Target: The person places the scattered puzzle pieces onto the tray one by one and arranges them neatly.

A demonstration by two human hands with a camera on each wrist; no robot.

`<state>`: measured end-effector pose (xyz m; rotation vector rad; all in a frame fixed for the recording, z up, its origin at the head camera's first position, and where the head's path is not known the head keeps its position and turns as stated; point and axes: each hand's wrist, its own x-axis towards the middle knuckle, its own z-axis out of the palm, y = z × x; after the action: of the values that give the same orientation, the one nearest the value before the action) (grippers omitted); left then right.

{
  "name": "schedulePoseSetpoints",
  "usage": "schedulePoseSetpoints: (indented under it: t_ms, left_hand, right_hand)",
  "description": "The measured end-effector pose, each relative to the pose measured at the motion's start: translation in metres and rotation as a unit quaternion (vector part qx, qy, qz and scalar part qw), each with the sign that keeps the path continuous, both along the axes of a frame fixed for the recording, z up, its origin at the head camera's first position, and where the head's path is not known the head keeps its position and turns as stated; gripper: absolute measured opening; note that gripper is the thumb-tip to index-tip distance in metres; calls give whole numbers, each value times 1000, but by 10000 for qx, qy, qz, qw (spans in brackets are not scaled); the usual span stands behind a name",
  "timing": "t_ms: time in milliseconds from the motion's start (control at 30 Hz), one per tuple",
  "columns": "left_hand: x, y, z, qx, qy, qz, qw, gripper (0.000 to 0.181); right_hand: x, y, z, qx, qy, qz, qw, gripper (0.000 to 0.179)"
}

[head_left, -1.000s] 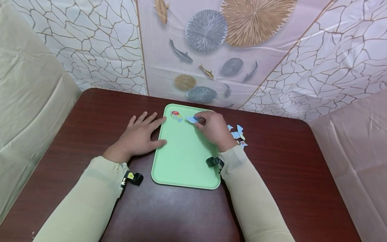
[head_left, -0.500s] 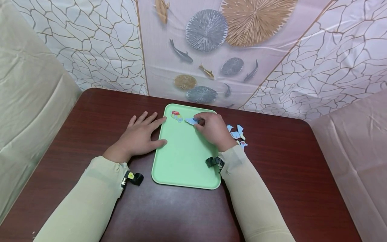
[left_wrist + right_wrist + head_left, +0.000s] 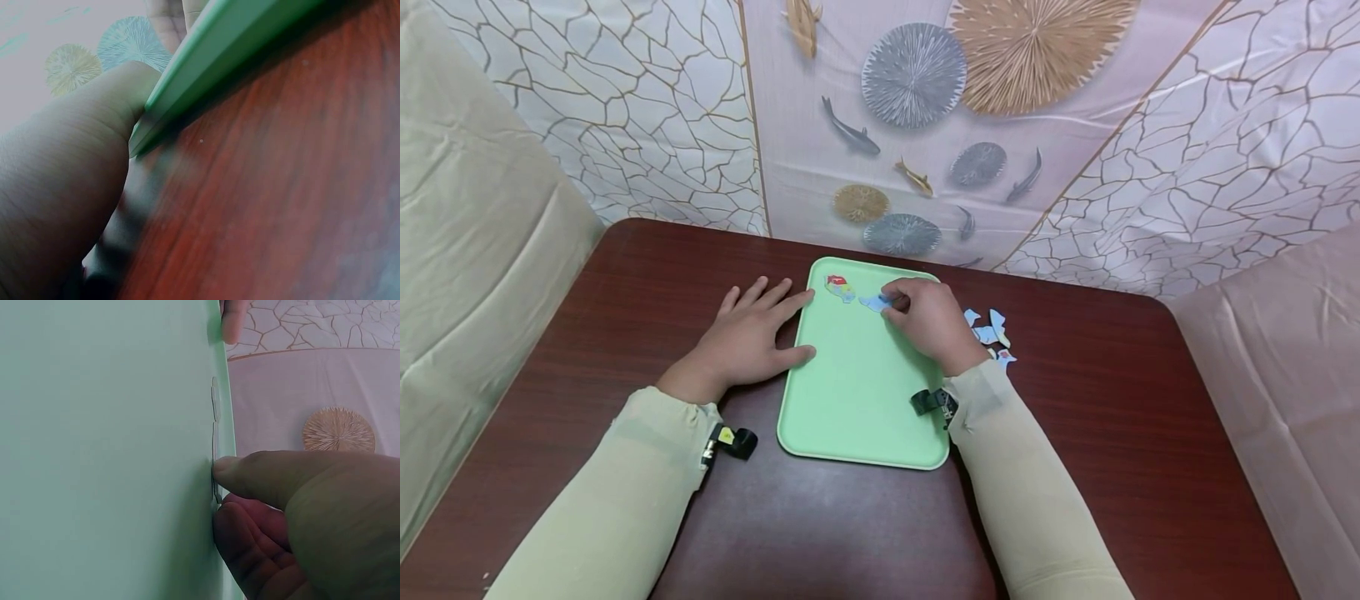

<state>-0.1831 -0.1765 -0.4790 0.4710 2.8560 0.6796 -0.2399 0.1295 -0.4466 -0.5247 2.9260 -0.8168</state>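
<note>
In the head view my right hand (image 3: 931, 323) pinches a light-blue jigsaw puzzle piece (image 3: 872, 302) between thumb and fingers, low over the far part of the green tray (image 3: 857, 421). The right wrist view shows the same puzzle piece edge-on, the thumb (image 3: 240, 474) against it. A red, yellow and blue patch of puzzle (image 3: 838, 288) lies just to its left, near the far left corner. My left hand (image 3: 747, 340) is spread flat on the table, its thumb and index fingertip over the tray's left rim. The left wrist view shows that thumb (image 3: 119, 94) against the rim.
Several loose puzzle pieces (image 3: 988, 329) lie on the dark wood table (image 3: 1112, 433), right of the tray, partly behind my right wrist. A patterned cloth (image 3: 790, 196) hangs behind the table's far edge. Plain cloths hang at both sides.
The blue puzzle piece in my right fingers has turned a little and shifted slightly toward me. Both hands stay nearly in place.
</note>
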Motion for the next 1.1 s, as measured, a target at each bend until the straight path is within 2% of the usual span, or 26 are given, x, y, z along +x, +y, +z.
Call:
schedulePoseSetpoints:
  t_ms: [167, 500, 933, 1100]
  left_hand:
    - [1, 1, 0, 10, -26, -9, 10000, 90]
    - [1, 2, 0, 20, -18, -22, 10000, 90]
    - [2, 1, 2, 26, -23, -3, 10000, 90]
    - [2, 1, 3, 24, -28, 10, 10000, 90]
  right_hand:
    - [3, 5, 5, 122, 72, 67, 9999, 34]
    - [4, 39, 33, 211, 152, -120, 9996, 35]
    - [8, 81, 61, 498, -104, -407, 9979, 31]
    - [10, 93, 68, 614, -365, -464, 9964, 34]
